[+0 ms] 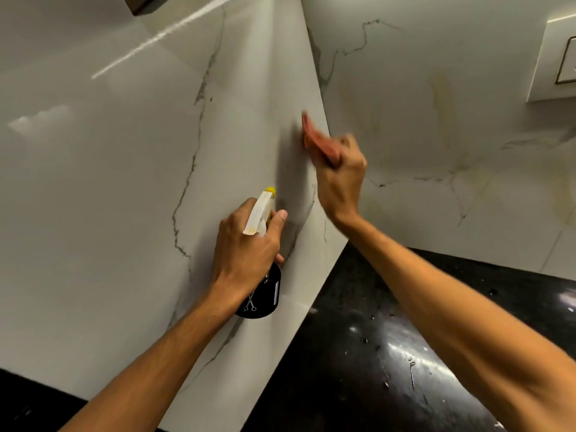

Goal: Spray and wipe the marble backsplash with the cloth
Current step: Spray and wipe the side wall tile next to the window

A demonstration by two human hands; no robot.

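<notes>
The white marble backsplash (124, 182) with grey veins fills the left and wraps an outer corner to a second panel on the right. My left hand (246, 247) grips a spray bottle (263, 291) with a black body, white trigger head and yellow nozzle, pointed up at the left panel. My right hand (339, 179) holds a reddish-orange cloth (314, 138), pressed against the left panel just beside the corner edge. The cloth and fingers are motion-blurred.
A glossy black countertop (389, 353) with water droplets lies below on the right. A white switch plate (558, 60) sits on the right panel at the upper right. A dark cabinet underside shows at the top left.
</notes>
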